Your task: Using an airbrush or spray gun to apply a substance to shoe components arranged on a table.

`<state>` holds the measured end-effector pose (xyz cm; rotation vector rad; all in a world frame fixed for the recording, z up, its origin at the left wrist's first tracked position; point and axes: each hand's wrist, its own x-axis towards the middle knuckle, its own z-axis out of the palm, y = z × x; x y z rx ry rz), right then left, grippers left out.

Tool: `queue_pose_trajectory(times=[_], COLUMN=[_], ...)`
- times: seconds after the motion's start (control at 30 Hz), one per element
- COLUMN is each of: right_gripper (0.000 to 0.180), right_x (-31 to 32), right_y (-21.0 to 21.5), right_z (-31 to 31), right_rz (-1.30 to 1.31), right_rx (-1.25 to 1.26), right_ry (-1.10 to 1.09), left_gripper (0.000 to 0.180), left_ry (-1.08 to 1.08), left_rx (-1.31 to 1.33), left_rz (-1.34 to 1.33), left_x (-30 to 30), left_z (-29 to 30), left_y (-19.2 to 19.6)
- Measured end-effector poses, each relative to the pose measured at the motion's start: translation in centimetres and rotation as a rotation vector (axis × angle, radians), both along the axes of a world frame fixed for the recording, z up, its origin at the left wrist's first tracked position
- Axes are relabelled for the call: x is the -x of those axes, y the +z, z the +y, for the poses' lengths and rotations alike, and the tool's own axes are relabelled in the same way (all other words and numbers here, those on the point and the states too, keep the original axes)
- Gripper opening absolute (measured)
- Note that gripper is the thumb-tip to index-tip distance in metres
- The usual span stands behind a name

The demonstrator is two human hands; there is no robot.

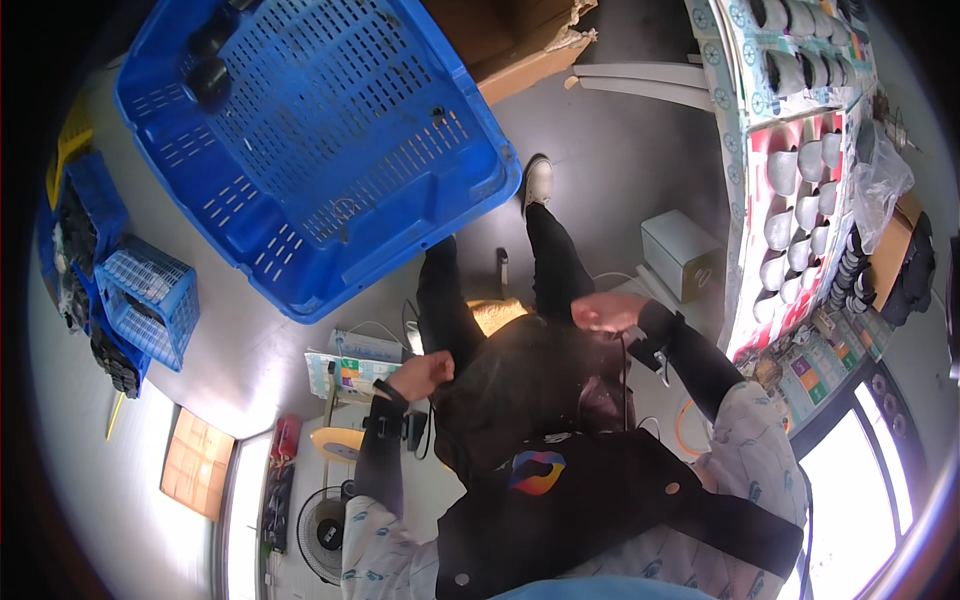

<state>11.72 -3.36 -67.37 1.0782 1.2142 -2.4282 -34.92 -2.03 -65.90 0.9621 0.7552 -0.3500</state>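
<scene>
A dark brown apron (pixel 500 400) covers my lap. My left hand (pixel 425 376) is beside its left edge with the fingers curled in; whether anything is inside them is hidden. Over the apron's far right edge, my right hand (pixel 608 312) has its fingers bent inward, and I cannot make out what they hold, if anything. Both wrists wear black bands over dark sleeves. Beyond my left hand stands a large blue plastic crate (pixel 330 275) with slotted walls and a few dark rounded pieces (pixel 208 80) in it.
On the right, a patterned stand (pixel 735 190) carries rows of grey cup-shaped pieces (pixel 782 172). A white box (pixel 680 258) is near my right leg, and an open cardboard box (pixel 530 65) lies behind the crate. Smaller blue baskets (pixel 160 310) are at left; a fan (pixel 325 535) stands lower left.
</scene>
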Motion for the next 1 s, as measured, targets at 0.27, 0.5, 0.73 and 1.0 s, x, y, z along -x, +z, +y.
queue_pose_trajectory(times=[0.27,0.5,0.73,1.0], right_gripper=[0.059,0.112,0.111,0.111], right_x=[2.0,3.6,3.5,4.3], right_y=[-6.1,-11.6,-12.5,-13.5], right_z=[0.2,-0.7,-2.4,-3.0], right_rz=[-0.833,-0.995,-0.986,-1.016], right_rx=[-0.787,-0.441,-0.601,-0.684], right_ry=[-0.019,-0.164,-0.318,-0.400], left_gripper=[0.069,0.108,0.127,0.123], left_ry=[-0.142,-0.420,-0.249,-0.125], left_rx=[-0.885,-0.606,-0.641,-0.661], left_rz=[0.750,1.081,1.059,1.054], left_x=[-0.6,-1.0,-1.1,0.0], left_z=[0.3,0.2,2.2,2.6], left_y=[-8.5,-16.4,-15.7,-17.2])
